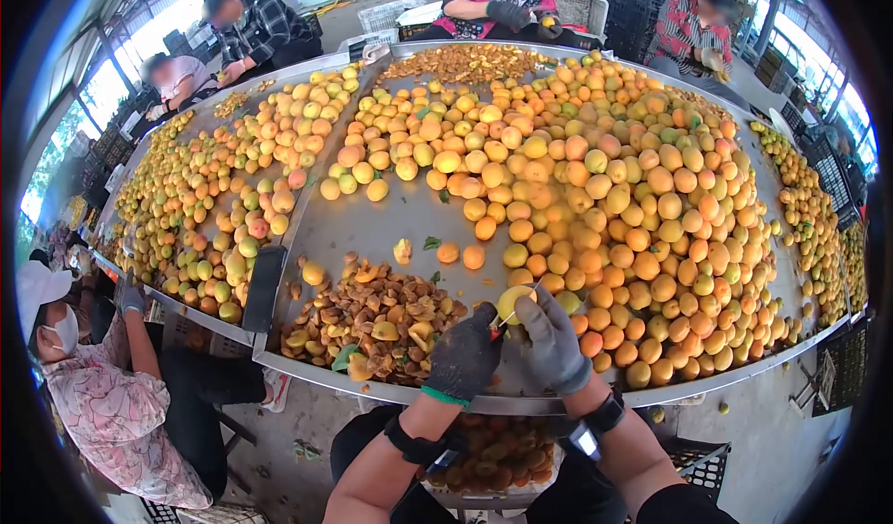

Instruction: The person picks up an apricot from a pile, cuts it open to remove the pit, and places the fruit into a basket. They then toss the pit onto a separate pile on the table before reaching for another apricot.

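Over the table's near edge, my two gloved hands meet around a yellow-green apricot (514,305). My right hand (555,343), in a grey glove, is closed with its fingers against the fruit's right side. My left hand (463,355), in a dark glove with a green cuff, is closed on a small tool with a red handle (496,333). A thin pale strip crosses the front of the apricot; its exact shape is too small to make out. Left of my hands lies a heap of brownish pitted apricot pieces (367,315). Whole apricots (642,264) are piled to the right.
The metal table (391,231) has a raised rim and a divider (312,166). Below its edge, between my knees, a container holds apricot halves (498,454). A co-worker (112,384) sits at the left, and several others sit across the table. Black crates (698,468) stand around.
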{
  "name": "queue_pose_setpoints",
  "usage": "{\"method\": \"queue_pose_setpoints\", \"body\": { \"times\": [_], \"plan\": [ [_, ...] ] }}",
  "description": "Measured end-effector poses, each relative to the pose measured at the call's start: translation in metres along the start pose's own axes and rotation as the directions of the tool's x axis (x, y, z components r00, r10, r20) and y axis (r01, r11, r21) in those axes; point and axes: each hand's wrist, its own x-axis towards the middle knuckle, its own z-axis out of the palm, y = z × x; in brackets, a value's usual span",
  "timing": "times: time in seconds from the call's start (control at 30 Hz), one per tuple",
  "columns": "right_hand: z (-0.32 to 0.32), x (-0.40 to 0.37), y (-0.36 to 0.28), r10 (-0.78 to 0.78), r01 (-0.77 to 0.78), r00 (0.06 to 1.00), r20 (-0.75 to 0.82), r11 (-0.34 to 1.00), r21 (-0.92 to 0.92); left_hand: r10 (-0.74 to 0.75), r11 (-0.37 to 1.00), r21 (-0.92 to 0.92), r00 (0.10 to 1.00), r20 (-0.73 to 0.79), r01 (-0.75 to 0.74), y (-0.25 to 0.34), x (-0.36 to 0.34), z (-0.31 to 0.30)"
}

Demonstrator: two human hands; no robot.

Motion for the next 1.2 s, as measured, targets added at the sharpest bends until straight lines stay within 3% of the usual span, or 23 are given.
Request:
{"method": "queue_pose_setpoints", "body": {
  "times": [0.03, 0.13, 0.27, 0.37, 0.47, 0.5, 0.53, 0.57, 0.67, 0.73, 0.87, 0.97, 1.03, 1.07, 1.13, 1.17, 1.2],
  "plan": [
    [0.000, -0.002, -0.004, 0.151, -0.149, 0.989, 0.005, 0.974, 0.169, 0.040, 0.999, -0.002, 0.999, -0.017, -0.040, -0.003, 0.000, 0.002],
    [-0.007, 0.005, -0.012, 0.194, -0.199, 0.978, 0.082, 0.979, 0.052, 0.067, 0.997, -0.031, 0.998, 0.021, -0.066, -0.010, 0.002, 0.005],
    [-0.004, 0.003, -0.007, 0.130, -0.130, 0.991, 0.015, 0.992, -0.007, 0.096, 0.995, 0.012, 0.995, 0.036, -0.096, -0.002, -0.002, -0.002],
    [0.002, 0.002, 0.005, 0.172, -0.175, 0.984, 0.050, 0.983, 0.059, -0.004, 0.999, 0.035, 0.998, 0.061, 0.002, 0.013, -0.006, -0.019],
    [0.008, -0.002, -0.005, 0.159, -0.160, 0.987, 0.037, 0.987, 0.017, 0.044, 0.998, -0.042, 0.999, 0.008, -0.044, 0.003, -0.005, -0.016],
    [0.009, -0.002, -0.003, 0.162, -0.163, 0.986, 0.038, 0.987, 0.017, 0.110, 0.979, -0.179, 0.992, 0.068, -0.097, -0.003, 0.000, -0.014],
    [0.008, -0.002, -0.002, 0.078, -0.077, 0.997, 0.020, 0.997, -0.030, 0.185, 0.938, -0.316, 0.976, 0.116, -0.140, -0.006, 0.002, -0.013],
    [0.008, -0.002, 0.000, -0.009, 0.009, 1.000, 0.005, 0.997, -0.077, 0.185, 0.938, -0.316, 0.976, 0.116, -0.140, -0.006, 0.003, -0.012],
    [0.002, -0.002, 0.000, -0.015, 0.018, 1.000, 0.027, 0.993, -0.114, 0.255, 0.895, -0.391, 0.965, 0.054, -0.214, -0.001, 0.005, -0.007],
    [0.002, -0.001, 0.000, -0.068, 0.070, 0.997, 0.028, 0.991, -0.112, 0.235, 0.832, -0.538, 0.965, 0.117, -0.137, -0.002, 0.006, -0.006],
    [-0.001, 0.002, 0.006, -0.149, 0.156, 0.987, 0.059, 0.979, -0.134, 0.269, 0.844, -0.507, 0.956, 0.115, -0.176, -0.006, 0.009, -0.007],
    [-0.003, 0.004, 0.011, -0.151, 0.158, 0.987, 0.056, 0.974, -0.160, 0.229, 0.853, -0.511, 0.955, 0.186, -0.105, -0.006, 0.011, -0.009],
    [-0.001, 0.003, 0.013, -0.159, 0.164, 0.986, 0.046, 0.977, -0.135, 0.262, 0.784, -0.615, 0.943, 0.205, -0.084, -0.011, 0.012, -0.004],
    [0.000, 0.003, 0.014, -0.164, 0.166, 0.986, 0.026, 0.980, -0.108, 0.259, 0.782, -0.617, 0.946, 0.194, -0.087, -0.012, 0.011, -0.004],
    [0.002, 0.003, 0.008, -0.138, 0.139, 0.990, 0.012, 0.985, -0.099, 0.234, 0.885, -0.442, 0.960, 0.152, -0.146, -0.012, 0.010, -0.007],
    [0.000, 0.004, 0.003, -0.005, 0.011, 0.999, 0.035, 0.987, -0.162, 0.232, 0.885, -0.443, 0.961, 0.148, -0.146, -0.011, 0.009, -0.010],
    [-0.001, 0.003, 0.000, 0.131, -0.117, 0.990, 0.048, 0.967, -0.227, 0.154, 0.969, -0.219, 0.975, 0.157, -0.118, -0.006, 0.005, -0.018]
  ]
}}
